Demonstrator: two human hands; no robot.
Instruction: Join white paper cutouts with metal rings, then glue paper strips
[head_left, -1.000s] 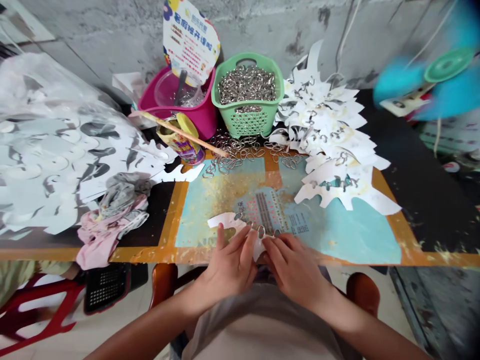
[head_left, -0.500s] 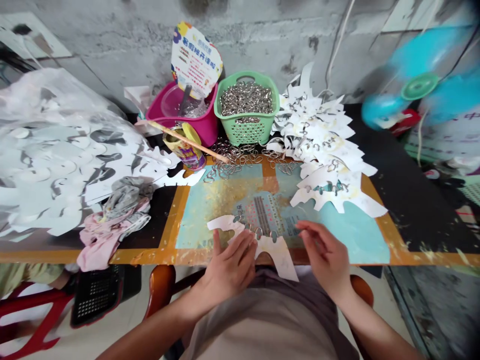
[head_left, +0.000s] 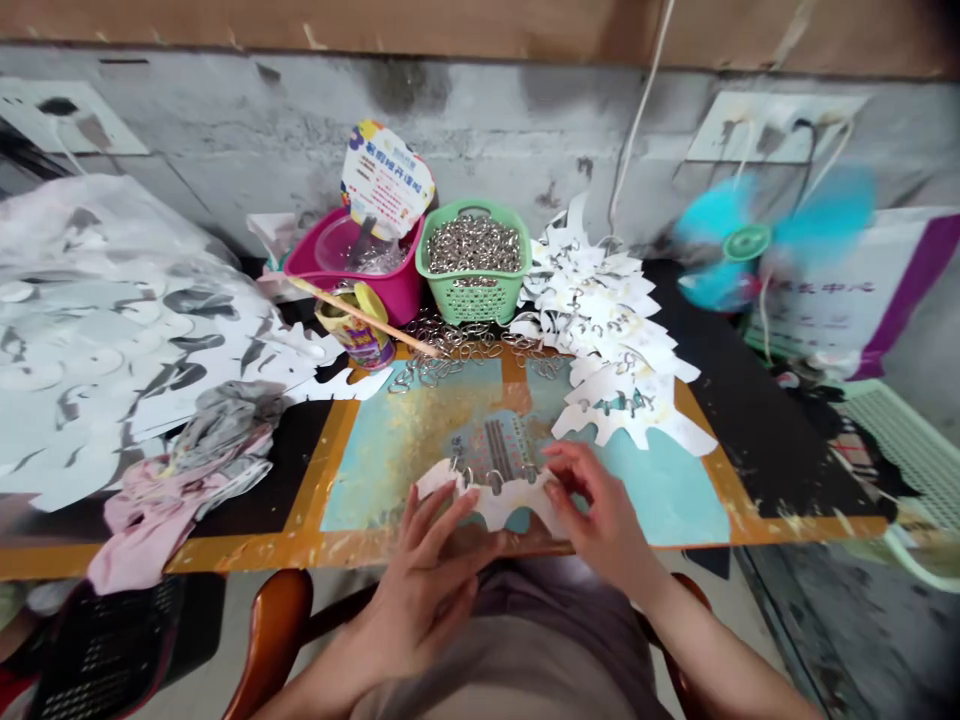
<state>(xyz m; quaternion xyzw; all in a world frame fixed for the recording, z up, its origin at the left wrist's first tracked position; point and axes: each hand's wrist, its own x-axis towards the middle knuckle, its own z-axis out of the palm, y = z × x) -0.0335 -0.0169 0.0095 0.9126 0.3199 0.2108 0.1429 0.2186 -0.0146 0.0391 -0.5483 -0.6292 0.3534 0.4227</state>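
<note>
A curved white paper-like cutout (head_left: 499,503) with notches lies at the front edge of the table. Several metal rings (head_left: 495,481) stand along its upper edge. My left hand (head_left: 431,570) rests against the cutout's left part with its fingers stretched and spread. At the other end, my right hand (head_left: 600,510) pinches the cutout between thumb and fingers. Further right lies a pile of similar white cutouts (head_left: 611,345), fitted with rings. Loose metal rings (head_left: 450,350) are scattered behind the work spot.
A green basket (head_left: 480,297) full of rings stands by a magenta bin (head_left: 401,295). In front are a tin (head_left: 364,340) and a wooden stick (head_left: 375,322). Left are bagged white cutouts (head_left: 67,340) and a cloth (head_left: 187,470). A blue fan (head_left: 746,243) spins at right.
My right hand has moved in and taken hold of the cutout's right end. My left hand has gone from lying flat on it to spread fingers at its left. The view has tilted up.
</note>
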